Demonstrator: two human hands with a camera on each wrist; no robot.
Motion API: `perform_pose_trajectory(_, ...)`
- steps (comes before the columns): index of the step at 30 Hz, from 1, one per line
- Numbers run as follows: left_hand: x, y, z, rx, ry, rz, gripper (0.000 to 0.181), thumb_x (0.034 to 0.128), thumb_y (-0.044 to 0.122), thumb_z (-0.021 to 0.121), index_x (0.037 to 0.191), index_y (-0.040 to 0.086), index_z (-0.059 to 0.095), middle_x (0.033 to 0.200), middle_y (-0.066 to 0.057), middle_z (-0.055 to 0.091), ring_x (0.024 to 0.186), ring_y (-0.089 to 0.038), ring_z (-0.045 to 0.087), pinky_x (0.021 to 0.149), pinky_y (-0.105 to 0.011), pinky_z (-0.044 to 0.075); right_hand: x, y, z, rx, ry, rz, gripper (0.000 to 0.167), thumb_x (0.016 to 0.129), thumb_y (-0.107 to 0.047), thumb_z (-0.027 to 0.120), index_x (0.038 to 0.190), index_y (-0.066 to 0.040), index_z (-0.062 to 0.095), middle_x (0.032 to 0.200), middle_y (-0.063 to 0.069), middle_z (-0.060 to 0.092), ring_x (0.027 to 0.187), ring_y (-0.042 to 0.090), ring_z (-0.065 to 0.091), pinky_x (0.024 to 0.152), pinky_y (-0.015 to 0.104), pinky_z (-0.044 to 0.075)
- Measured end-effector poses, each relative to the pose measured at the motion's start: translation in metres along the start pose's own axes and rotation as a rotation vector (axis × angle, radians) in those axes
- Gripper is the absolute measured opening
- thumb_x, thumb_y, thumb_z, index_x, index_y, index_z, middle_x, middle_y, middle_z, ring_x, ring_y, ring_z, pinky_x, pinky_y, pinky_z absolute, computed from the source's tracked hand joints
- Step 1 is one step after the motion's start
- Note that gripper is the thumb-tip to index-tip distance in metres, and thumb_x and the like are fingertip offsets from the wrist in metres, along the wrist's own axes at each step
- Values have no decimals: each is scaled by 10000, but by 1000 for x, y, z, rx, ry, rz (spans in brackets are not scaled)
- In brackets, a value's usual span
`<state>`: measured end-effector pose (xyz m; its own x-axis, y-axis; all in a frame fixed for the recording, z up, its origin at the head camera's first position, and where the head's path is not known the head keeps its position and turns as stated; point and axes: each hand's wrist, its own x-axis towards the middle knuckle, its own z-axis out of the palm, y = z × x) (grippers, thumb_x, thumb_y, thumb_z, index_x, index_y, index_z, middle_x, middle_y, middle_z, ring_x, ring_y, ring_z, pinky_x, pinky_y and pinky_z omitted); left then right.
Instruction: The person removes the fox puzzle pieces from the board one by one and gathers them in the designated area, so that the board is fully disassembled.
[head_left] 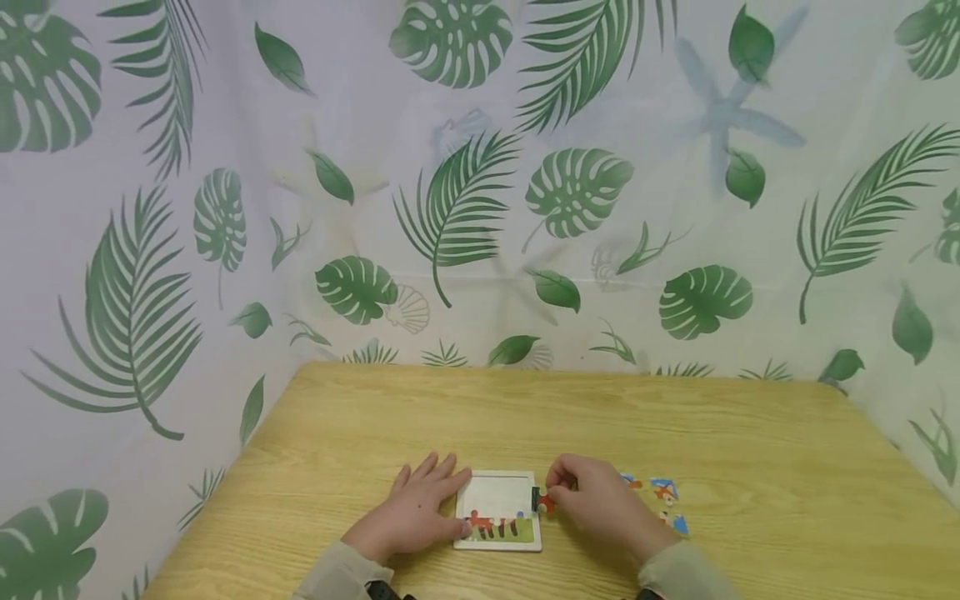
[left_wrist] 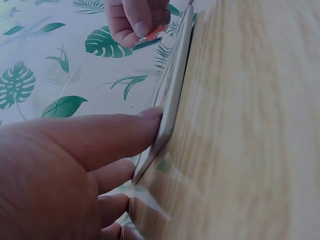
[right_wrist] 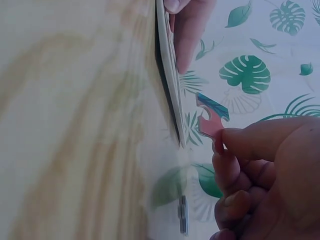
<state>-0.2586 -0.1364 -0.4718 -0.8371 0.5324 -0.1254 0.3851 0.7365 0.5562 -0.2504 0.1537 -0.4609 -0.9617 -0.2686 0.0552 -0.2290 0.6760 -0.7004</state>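
Observation:
A white-framed puzzle tray [head_left: 497, 476] lies on the table. Joined puzzle pieces [head_left: 501, 528] with red, green and dark stripes fill its lower part, and its upper part is bare white. My left hand [head_left: 418, 510] rests along the tray's left side with fingers spread, the thumb on the lower left of the frame. Just off the tray's right edge, my right hand [head_left: 600, 506] pinches a puzzle piece [right_wrist: 212, 116] between thumb and index finger. That piece is red with a dark blue-green end, held above the table.
Several loose puzzle pieces [head_left: 664, 490] with blue, red and white lie to the right, partly behind my right hand. The wooden table [head_left: 360, 425] reaches back to a leaf-patterned cloth [head_left: 480, 333] hanging behind and at the sides.

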Motion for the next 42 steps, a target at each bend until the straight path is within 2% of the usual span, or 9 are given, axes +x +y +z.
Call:
perform_pose_trajectory(13, -1, 1, 0, 0, 0, 0, 772, 923, 466, 685, 1573, 157, 405, 1654, -145, 220, 1530, -384, 87, 1158, -677, 3, -7, 21, -8, -109, 13, 29, 157, 927, -106, 701, 832, -203, 622, 741, -95, 576, 692, 115, 517, 666, 317, 445)
perform_pose_trajectory(24, 1, 0, 2, 18, 8, 9, 785, 923, 479, 682, 1575, 147, 398, 1656, -148, 212, 1531, -385, 80, 1165, -662, -5, -8, 36, -17, -154, 2, 51, 192, 948, -97, 677, 810, -221, 630, 746, -99, 580, 697, 119, 512, 679, 339, 444)
perform_pose_trajectory(32, 0, 0, 3, 9, 4, 6, 783, 921, 465, 687, 1575, 146, 398, 1655, -151, 215, 1531, -385, 77, 1165, -661, -10, -12, 38, -25, -166, -39, 65, 167, 954, -102, 680, 829, -205, 639, 756, -90, 588, 704, 124, 518, 686, 344, 449)
perform_pose_trajectory(42, -1, 1, 1, -3, -5, 6, 774, 937, 450, 695, 1581, 150, 387, 1658, -148, 209, 1532, -387, 71, 1162, -667, -15, -11, 38, -25, -220, -63, 57, 175, 961, -118, 683, 822, -213, 637, 766, -111, 597, 702, 114, 513, 695, 349, 454)
